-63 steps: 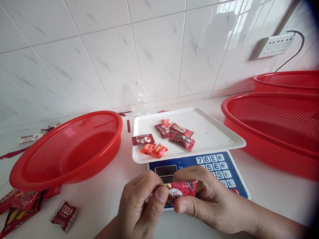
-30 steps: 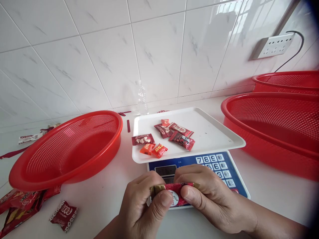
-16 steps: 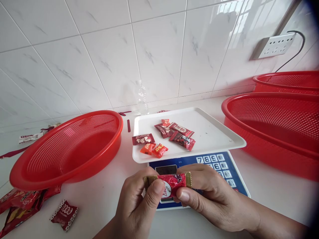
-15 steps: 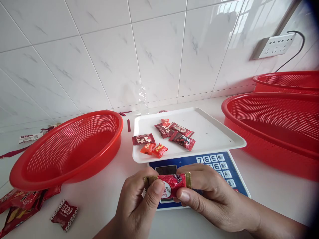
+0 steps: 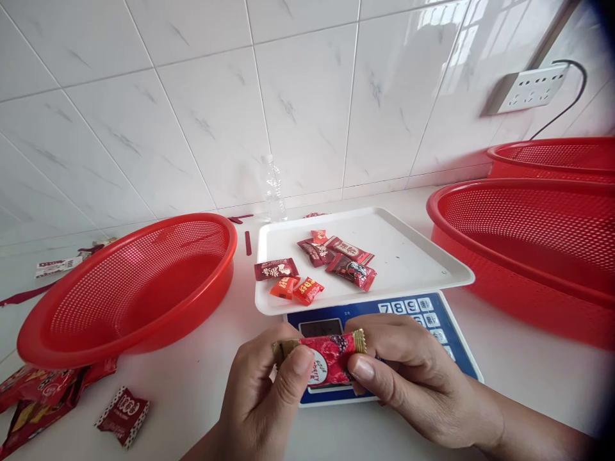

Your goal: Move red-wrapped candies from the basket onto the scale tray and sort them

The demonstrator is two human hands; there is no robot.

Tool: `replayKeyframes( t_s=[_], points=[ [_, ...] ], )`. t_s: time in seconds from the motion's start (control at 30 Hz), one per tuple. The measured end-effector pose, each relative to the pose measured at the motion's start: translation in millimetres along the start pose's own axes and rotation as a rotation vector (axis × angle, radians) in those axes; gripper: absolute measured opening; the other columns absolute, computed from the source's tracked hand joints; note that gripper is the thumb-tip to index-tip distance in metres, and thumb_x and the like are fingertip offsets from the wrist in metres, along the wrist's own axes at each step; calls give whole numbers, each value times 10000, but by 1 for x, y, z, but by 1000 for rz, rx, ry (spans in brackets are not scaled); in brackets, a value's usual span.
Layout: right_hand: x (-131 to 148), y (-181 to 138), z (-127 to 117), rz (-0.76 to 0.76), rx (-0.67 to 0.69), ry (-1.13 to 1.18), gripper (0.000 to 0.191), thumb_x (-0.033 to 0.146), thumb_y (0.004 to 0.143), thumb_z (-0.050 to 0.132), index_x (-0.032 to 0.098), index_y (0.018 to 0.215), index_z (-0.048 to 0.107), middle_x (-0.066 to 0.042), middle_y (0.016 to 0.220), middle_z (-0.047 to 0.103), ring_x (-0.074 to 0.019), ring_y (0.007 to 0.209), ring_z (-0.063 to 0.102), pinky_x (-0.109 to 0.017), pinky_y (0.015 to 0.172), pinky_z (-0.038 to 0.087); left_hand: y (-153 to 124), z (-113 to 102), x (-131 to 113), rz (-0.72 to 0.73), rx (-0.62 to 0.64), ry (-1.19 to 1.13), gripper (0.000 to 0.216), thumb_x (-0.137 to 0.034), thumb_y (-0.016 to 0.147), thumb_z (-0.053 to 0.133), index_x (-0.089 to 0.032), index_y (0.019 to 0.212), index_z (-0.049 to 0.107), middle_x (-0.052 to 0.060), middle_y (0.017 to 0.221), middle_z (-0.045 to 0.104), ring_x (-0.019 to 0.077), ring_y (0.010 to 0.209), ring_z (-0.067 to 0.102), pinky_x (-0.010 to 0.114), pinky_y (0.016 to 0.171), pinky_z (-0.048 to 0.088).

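Note:
A red wrapped candy with gold crimped ends and berry pictures is stretched between my two hands. My left hand pinches its left end, thumb on the front. At its right end, my right hand is closed, with the thumb near the lower corner. Both hands are above the blue keypad panel of a scale, hiding part of its keys and display. On the scale's white tray, several small wrapped candies lie on the left half, among them a dark red one and an orange one.
A red perforated basket stands at left, and two more, one a large basket, at right. Front left lie a dark red wrapped candy and red packaging. A clear bottle stands by the tiled wall, below a socket strip.
The candy has turned slightly, so more of its berry picture and label shows. My right thumb has shifted a little to the right and up. The other things stay put.

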State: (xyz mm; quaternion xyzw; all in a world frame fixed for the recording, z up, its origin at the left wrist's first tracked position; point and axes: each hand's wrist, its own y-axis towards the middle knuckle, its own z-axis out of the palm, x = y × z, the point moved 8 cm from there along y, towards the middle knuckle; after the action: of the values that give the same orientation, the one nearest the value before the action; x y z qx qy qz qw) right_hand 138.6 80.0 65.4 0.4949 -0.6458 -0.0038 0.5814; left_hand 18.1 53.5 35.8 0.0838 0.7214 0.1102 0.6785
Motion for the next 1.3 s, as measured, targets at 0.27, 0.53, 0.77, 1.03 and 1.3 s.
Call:
replayKeyframes(
  t_s=[0.27, 0.53, 0.77, 1.03, 1.3],
  points=[
    [2, 1, -4, -44, -49, -92, 287, 154, 915, 498, 186, 632, 460, 48, 565, 455, -54, 501, 386, -173, 467, 313, -3, -1, -1, 63, 52, 227, 358, -428, 959, 450, -195, 688, 484, -26, 591, 454, 106, 527, 420, 223, 504, 347],
    [-6, -2, -3, 38, -41, -73, 245, 271, 930, 526, 162, 713, 555, 3, 623, 550, -76, 541, 478, -186, 494, 391, -5, 6, -11, 235, 144, 402, 269, -302, 965, 452, -176, 746, 544, 0, 663, 525, 108, 572, 494, 219, 543, 391],
    [2, -1, -5, -49, -63, -168, 226, 214, 947, 508, 146, 743, 581, 9, 608, 550, -63, 526, 467, -167, 489, 376, -2, 11, -6, 133, 181, 272, 299, -367, 949, 474, -168, 738, 546, -29, 630, 428, 87, 524, 395, 222, 488, 327],
    [2, -2, -6, -54, -72, -168, 218, 214, 941, 516, 161, 737, 573, 11, 608, 557, -67, 527, 471, -170, 482, 383, -1, 16, 0, 15, 236, 186, 321, -416, 920, 514, -164, 721, 533, -11, 653, 450, 103, 561, 418, 239, 514, 341],
    [0, 0, -9, 7, -113, -69, 38, 156, 871, 591, 184, 876, 617, -21, 785, 653, -104, 704, 609, -216, 638, 521, 3, 17, -5, 73, 235, 276, 314, -377, 923, 496, -154, 710, 557, 18, 653, 516, 118, 570, 472, 241, 526, 389]
  ],
)
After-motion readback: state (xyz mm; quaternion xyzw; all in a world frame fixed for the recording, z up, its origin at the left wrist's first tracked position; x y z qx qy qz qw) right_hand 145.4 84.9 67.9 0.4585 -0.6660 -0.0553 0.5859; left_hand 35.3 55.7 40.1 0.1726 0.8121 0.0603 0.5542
